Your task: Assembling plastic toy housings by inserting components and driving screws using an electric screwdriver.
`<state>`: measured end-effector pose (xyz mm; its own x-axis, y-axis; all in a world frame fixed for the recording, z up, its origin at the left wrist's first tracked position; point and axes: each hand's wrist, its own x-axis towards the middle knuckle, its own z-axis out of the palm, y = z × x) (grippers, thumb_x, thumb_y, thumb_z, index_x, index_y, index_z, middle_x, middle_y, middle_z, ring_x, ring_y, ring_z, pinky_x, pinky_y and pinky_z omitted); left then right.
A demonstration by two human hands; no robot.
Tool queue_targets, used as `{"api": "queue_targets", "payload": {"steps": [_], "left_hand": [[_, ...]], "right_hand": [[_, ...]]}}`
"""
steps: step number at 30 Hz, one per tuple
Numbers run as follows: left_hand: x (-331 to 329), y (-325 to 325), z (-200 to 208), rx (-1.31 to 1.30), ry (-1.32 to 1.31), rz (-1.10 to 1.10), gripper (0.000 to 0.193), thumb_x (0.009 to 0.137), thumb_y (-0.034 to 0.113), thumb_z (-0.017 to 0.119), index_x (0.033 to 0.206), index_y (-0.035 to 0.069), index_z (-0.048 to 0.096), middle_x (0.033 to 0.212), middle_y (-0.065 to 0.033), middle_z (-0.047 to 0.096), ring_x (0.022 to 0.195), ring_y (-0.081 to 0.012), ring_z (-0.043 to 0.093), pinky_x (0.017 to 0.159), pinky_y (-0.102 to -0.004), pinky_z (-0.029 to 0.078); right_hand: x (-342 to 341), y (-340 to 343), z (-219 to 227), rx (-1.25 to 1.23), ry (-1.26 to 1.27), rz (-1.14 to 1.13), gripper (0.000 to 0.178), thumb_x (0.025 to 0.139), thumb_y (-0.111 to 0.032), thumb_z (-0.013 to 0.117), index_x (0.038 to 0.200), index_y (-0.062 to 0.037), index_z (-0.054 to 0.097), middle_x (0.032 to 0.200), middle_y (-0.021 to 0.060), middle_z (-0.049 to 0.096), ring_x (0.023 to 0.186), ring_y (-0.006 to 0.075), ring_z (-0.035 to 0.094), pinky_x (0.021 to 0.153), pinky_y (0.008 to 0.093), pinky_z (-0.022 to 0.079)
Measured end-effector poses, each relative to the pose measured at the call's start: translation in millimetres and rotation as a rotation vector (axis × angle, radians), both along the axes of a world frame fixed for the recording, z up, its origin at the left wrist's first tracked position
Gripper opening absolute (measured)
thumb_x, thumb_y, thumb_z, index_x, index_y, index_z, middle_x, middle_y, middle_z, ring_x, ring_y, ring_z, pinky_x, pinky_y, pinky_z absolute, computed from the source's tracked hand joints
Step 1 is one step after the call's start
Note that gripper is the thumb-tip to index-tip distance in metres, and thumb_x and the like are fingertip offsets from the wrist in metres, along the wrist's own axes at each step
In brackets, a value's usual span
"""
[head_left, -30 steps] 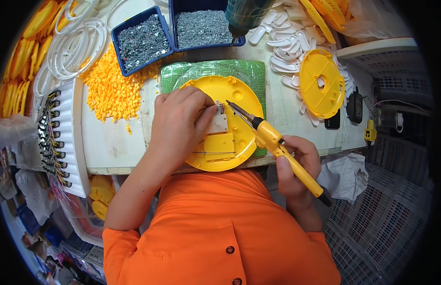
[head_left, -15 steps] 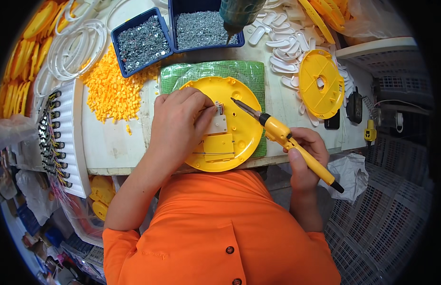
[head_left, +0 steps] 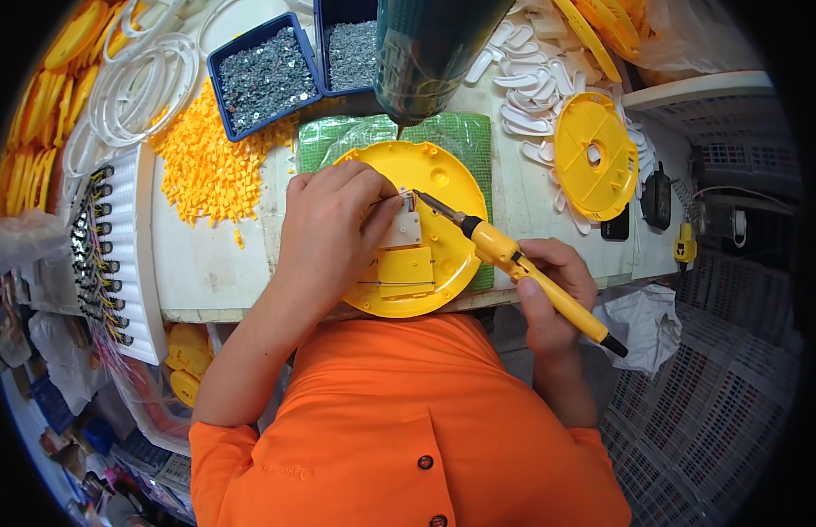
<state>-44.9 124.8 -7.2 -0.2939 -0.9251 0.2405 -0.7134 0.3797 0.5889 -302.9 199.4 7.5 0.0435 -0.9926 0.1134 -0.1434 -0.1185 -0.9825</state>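
My right hand grips a yellow soldering iron with a black tail end. Its metal tip points left and down at a small pale part mounted in a round yellow plastic housing. My left hand rests over the housing's left side, thumb and fingertips pinched together beside the iron's tip; what they hold is too small to make out. Below the pale part, a yellow rectangular cover with a thin metal rod across it sits in the housing. The housing lies on a green mat.
A dark teal power screwdriver hangs bit-down over the housing's far edge. Blue bins of screws stand behind, near a heap of small yellow pieces. White plastic parts and a yellow disc lie at right.
The soldering iron's tip has come left and down to the pale part, and my right hand moved slightly left with it. The hanging screwdriver swung nearer. My left hand stays put.
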Motion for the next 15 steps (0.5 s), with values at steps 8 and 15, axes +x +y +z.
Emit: {"api": "queue_targets", "payload": {"steps": [8,15], "left_hand": [[-0.3,0.3,1.0,-0.005,-0.006,0.001,0.012,0.086,0.013,0.077,0.086,0.008,0.066,0.086,-0.0029,0.066,0.085,-0.0243,0.064,0.08,-0.0388,0.042],[-0.6,0.5,2.4,-0.018,-0.014,0.001,0.012,0.086,0.013,0.077,0.085,0.008,0.066,0.085,-0.0032,0.066,0.084,-0.0248,0.064,0.08,-0.0389,0.042]], "right_hand": [[-1.3,0.7,7.1,0.037,-0.087,-0.086,0.03,0.089,-0.006,0.063,0.117,0.0068,0.064,0.101,0.0088,0.067,0.086,0.0107,0.06,0.079,0.0251,0.05],[-7.8,0.9,4.3,0.057,-0.153,-0.124,0.03,0.092,-0.009,0.06,0.117,0.0078,0.064,0.101,0.0093,0.066,0.088,0.0111,0.06,0.081,0.0258,0.05]]}}
